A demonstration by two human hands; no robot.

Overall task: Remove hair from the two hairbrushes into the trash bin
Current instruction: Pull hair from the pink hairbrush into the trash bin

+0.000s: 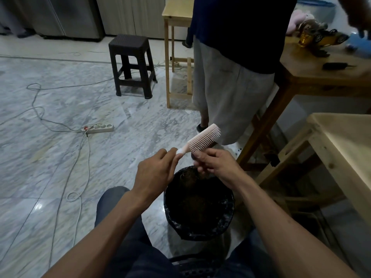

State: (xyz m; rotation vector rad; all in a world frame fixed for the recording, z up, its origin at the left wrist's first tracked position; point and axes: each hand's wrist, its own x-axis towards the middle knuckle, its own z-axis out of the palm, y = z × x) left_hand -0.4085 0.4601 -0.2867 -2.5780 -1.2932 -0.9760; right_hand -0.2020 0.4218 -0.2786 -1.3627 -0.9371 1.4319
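The pink hairbrush [202, 138] hangs in the air right above the trash bin [198, 203], bristles facing the person, head tilted up and away. The left hand [154, 173] grips the handle end. The right hand [214, 162] has its fingertips curled in at the lower bristles, seemingly pinching at hair, though no strands show clearly. The black-lined bin sits on the marble floor [60, 117] between the person's knees. My read: keep the brush over the bin's mouth, pull from the bristle roots outward, and release low so nothing drifts. A second person [230, 57] stands just behind; a dark stool [131, 63] sits farther off.
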